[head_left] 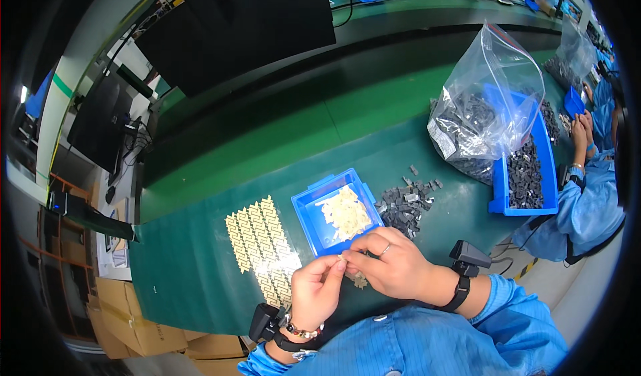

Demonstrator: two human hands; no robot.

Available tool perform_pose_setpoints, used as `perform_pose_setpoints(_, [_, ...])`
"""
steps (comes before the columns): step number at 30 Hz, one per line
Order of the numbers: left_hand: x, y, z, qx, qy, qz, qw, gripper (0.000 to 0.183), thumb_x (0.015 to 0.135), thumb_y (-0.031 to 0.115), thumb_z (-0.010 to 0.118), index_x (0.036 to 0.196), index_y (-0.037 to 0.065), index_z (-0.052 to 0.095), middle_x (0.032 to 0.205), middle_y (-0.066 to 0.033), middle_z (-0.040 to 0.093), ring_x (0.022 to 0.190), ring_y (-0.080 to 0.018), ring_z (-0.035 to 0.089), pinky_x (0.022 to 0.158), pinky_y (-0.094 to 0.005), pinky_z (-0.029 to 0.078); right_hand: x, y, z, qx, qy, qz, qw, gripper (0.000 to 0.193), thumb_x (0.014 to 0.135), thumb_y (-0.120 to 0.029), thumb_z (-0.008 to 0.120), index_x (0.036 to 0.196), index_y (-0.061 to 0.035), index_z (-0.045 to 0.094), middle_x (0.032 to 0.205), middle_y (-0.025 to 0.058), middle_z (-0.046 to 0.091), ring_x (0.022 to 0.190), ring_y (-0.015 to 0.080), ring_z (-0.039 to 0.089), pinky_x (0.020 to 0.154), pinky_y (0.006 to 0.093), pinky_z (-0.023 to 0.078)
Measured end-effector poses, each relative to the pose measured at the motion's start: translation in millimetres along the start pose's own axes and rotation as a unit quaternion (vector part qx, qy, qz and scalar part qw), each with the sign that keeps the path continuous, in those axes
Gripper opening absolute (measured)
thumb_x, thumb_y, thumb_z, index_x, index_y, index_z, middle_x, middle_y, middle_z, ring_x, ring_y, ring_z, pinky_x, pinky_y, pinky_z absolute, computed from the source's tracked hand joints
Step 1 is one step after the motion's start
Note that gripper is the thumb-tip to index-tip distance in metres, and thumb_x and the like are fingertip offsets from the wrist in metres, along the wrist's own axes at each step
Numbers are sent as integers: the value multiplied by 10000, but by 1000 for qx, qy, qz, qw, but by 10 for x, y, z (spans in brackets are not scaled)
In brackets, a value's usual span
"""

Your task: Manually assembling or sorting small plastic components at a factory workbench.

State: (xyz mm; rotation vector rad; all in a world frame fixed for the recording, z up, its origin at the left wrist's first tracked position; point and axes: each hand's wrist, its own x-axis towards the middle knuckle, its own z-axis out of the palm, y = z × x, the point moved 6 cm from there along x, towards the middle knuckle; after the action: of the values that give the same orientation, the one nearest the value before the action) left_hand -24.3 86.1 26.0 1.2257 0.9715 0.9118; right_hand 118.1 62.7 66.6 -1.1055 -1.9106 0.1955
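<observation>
My left hand (316, 292) and my right hand (395, 266) meet fingertip to fingertip just in front of a small blue tray (304, 209). Both pinch a tiny cream-coloured piece (342, 258), mostly covered by the fingers, so its exact kind does not show. Inside the tray lies a heap of small cream pieces (347, 214). To the left, a sheet-like array of cream pieces (257, 236) is laid in neat rows on the green mat (187, 269). A few more cream pieces (359, 280) lie partly hidden below my right hand. Right of the tray is a loose pile of dark grey parts (406, 206).
A clear plastic bag (467, 126) of dark grey parts leans against a long blue bin (549, 182) with similar parts. At the right edge sits a co-worker in a blue sleeve (574, 209). A black monitor (234, 29) stands at the back; cardboard boxes (137, 322) are lower left.
</observation>
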Motion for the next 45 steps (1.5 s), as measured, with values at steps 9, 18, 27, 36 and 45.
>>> perform_pose_setpoints(9, [108, 246, 31, 263, -14, 124, 957, 97, 916, -8, 589, 939, -31, 680, 798, -97, 710, 728, -149, 670, 655, -260, 509, 71, 91, 27, -14, -53, -2, 999, 177, 731, -144, 703, 886, -74, 657, 890, 35, 585, 875, 236, 574, 751, 353, 482])
perform_pose_setpoints(18, [255, 237, 22, 326, -10, 134, 936, 76, 895, -17, 577, 911, -19, 651, 789, -143, 688, 694, -288, 689, 612, -339, 536, 126, 185, 188, -90, -111, -48, 989, 179, 753, -169, 634, 893, -57, 637, 866, 54, 562, 871, 234, 552, 748, 342, 458])
perform_pose_setpoints(27, [514, 176, 69, 423, 15, 238, 874, 39, 850, 9, 575, 836, 17, 610, 773, -157, 641, 708, -356, 626, 624, -419, 494, 191, 513, 335, -42, -19, -1, 999, 121, 794, -141, 616, 899, -79, 616, 889, 60, 575, 874, 264, 569, 767, 368, 464])
perform_pose_setpoints(36, [490, 64, 73, 409, 12, 327, 852, 73, 793, 19, 631, 859, 42, 610, 823, -89, 643, 756, -288, 616, 756, -410, 468, 122, 512, 229, -38, 13, -6, 999, 236, 689, -44, 650, 923, -52, 679, 885, 56, 625, 764, 245, 590, 658, 348, 475])
perform_pose_setpoints(45, [478, 50, 54, 404, 4, 332, 852, 36, 821, 54, 617, 856, 63, 613, 808, -60, 646, 757, -254, 621, 948, -471, 379, 101, 473, 208, -24, 38, -48, 998, 211, 691, -36, 702, 901, -36, 687, 883, 49, 644, 760, 230, 607, 628, 340, 463])
